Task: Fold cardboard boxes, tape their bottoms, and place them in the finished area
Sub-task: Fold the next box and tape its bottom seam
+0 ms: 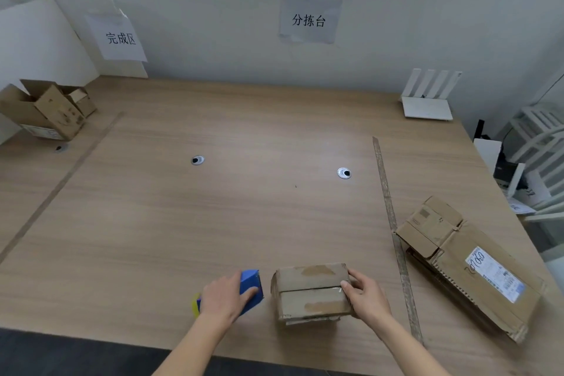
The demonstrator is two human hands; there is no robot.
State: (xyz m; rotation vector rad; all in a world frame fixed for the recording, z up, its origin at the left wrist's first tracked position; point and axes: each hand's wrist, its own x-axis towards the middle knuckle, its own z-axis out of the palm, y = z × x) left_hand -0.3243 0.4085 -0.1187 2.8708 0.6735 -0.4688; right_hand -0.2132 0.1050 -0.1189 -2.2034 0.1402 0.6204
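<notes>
Worktop (213, 223) of pale wood carries everything, marked off by tape strips (393, 223) near its left and right sides. Flattened cardboard boxes (467, 265) are stacked by the right edge, and finished boxes (45, 110) are seen at the far left corner under a sign. A folded box (311, 293) is held at the near edge, bottom flaps closed and upward, gripped at its right side by the right hand (364, 293). A blue tape dispenser (250, 288) just beside it is grasped by the left hand (225, 296). For a sound seal, the flaps should be kept pressed flush and the tape laid straight along the seam, with overlap down both ends.
</notes>
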